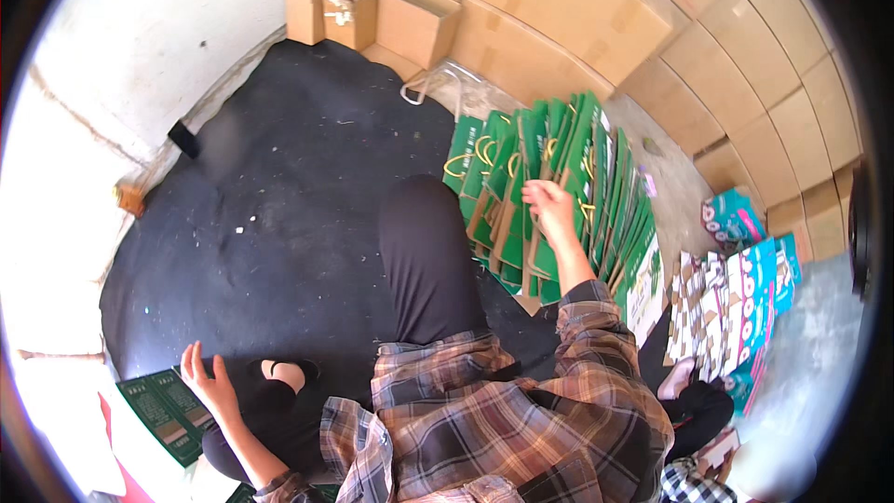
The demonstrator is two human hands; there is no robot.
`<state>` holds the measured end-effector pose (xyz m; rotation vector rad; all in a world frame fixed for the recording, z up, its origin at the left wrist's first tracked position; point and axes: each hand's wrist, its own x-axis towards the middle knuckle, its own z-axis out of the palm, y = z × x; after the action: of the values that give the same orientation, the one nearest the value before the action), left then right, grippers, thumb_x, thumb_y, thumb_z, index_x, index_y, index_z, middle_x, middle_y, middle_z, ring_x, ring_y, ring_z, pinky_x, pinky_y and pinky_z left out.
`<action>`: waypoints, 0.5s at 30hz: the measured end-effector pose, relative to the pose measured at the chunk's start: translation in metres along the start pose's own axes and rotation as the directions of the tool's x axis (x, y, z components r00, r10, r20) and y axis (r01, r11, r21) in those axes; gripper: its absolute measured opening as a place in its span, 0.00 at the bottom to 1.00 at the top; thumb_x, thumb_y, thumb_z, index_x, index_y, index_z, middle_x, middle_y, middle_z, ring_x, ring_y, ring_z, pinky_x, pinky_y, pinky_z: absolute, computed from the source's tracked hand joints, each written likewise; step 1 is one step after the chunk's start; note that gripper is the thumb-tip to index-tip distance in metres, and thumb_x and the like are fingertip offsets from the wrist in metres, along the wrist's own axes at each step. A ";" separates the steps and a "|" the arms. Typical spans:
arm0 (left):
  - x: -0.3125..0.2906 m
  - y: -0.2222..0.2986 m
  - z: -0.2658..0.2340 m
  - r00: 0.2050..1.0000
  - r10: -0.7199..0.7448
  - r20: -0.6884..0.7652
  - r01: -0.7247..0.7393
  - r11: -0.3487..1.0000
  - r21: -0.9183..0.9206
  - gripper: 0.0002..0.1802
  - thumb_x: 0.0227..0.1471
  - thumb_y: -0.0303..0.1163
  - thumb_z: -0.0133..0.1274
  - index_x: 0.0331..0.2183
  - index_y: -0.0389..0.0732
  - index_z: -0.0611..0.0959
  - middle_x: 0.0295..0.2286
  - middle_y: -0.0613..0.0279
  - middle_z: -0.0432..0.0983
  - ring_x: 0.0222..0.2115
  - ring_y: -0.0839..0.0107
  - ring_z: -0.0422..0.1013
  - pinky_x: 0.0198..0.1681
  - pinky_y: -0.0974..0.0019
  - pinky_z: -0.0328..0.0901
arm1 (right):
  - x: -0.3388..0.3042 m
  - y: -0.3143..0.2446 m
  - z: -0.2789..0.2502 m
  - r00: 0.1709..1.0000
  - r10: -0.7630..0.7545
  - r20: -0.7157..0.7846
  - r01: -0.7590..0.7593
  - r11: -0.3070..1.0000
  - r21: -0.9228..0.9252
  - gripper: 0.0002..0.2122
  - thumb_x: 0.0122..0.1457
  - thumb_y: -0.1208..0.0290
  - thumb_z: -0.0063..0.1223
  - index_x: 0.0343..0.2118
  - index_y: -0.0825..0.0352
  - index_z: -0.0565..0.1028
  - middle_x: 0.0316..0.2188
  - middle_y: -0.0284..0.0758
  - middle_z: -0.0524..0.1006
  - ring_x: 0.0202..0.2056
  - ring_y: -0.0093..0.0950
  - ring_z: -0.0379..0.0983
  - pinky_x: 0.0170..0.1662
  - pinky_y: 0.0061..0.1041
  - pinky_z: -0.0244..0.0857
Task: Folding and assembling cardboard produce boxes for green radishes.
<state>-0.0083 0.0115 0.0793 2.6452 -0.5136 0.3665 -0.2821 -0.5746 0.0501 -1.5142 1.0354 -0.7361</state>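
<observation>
My right hand [551,210] is at the row of flattened green cardboard cartons [596,196] on the floor to the right. Its fingers are curled and pinched at the top edge of one green carton [514,214]; the fingertips are partly hidden. Many of the cartons have yellow cord handles [484,151] and brown inner sides, and they lean on one another. At the lower left, my left hand [210,384] holds nothing, its fingers apart. It hovers beside or just over dark green printed cardboard pieces [168,414], which lie next to my bent leg.
Black sheeting [279,196] covers the floor. Stacked brown boxes [559,9] line the back and right, with small open boxes [414,23] before them. Teal and white packaging [745,307] is piled at the right. Another person's checked sleeve [694,484] shows at the lower right.
</observation>
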 end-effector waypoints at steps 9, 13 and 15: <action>-0.005 -0.053 0.024 0.934 -0.195 0.300 0.227 0.971 -0.075 0.29 0.44 0.27 0.56 0.50 0.38 0.72 0.49 0.47 0.65 0.52 0.53 0.60 0.56 0.56 0.54 | -0.088 0.156 -0.227 0.539 0.409 -0.737 -0.182 0.910 0.372 0.05 0.55 0.71 0.51 0.31 0.67 0.74 0.20 0.31 0.75 0.16 0.19 0.67 0.16 0.17 0.57; 0.031 -0.042 -0.023 0.945 -0.325 0.032 0.326 0.932 -0.157 0.34 0.51 0.29 0.53 0.58 0.40 0.61 0.55 0.46 0.58 0.55 0.58 0.57 0.57 0.60 0.52 | -0.159 0.230 -0.298 0.230 0.650 -0.724 -0.229 0.759 0.609 0.06 0.55 0.70 0.46 0.27 0.66 0.71 0.22 0.31 0.73 0.24 0.25 0.70 0.23 0.26 0.63; 0.053 -0.151 -0.099 0.845 -0.425 -0.325 0.403 0.905 -0.136 0.36 0.49 0.40 0.56 0.54 0.29 0.64 0.50 0.43 0.64 0.51 0.58 0.62 0.52 0.59 0.58 | -0.162 0.246 -0.265 0.250 0.727 -0.639 -0.236 0.686 0.688 0.05 0.55 0.70 0.46 0.28 0.65 0.71 0.23 0.30 0.72 0.26 0.26 0.71 0.25 0.28 0.64</action>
<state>0.0835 0.1675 0.1308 2.4599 0.1622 0.6485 -0.6371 -0.5460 -0.1234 -0.1280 1.8633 -1.2349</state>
